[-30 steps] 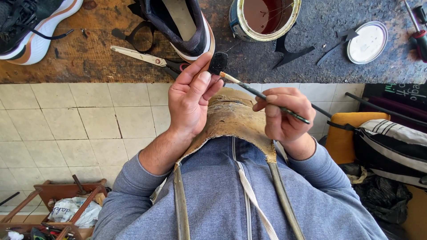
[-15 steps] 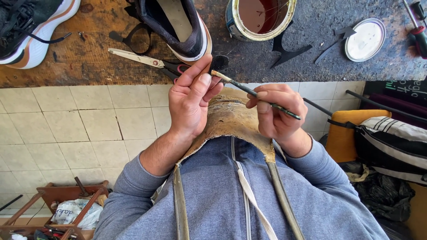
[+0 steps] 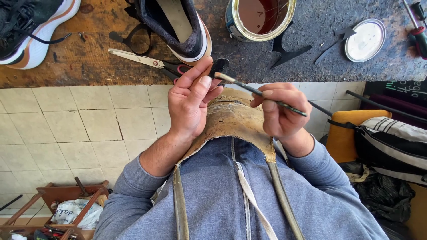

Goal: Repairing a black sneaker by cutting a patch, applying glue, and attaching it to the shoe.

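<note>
Right hand (image 3: 282, 111) pinches a thin brush (image 3: 260, 92); left hand (image 3: 192, 100) pinches a small black piece (image 3: 219, 67) above the apron (image 3: 231, 120). Best keep strokes light, the piece steady.

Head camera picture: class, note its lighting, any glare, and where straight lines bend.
Head view: soft even daylight, no hard shadows; glare on the round tin lid; wide-lens bending curves the bench edge; sharp on the left hand, right hand and brush.
</note>
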